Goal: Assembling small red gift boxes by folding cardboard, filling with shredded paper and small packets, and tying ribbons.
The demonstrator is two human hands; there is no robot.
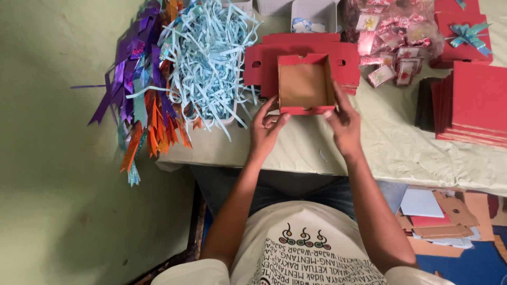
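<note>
A small red cardboard box (305,84) with a brown inside stands open on the table, resting on a stack of flat red box blanks (348,58). My left hand (265,126) touches the box's near left corner with its fingers. My right hand (343,122) grips the near right corner. The box holds nothing.
A heap of light blue shredded paper (208,58) lies left of the box, beside purple and orange ribbon strips (140,89). A bag of small wrapped packets (393,45) sits at the back right. Stacked red lids (470,103) stand right. Cardboard scraps (438,216) lie on the floor.
</note>
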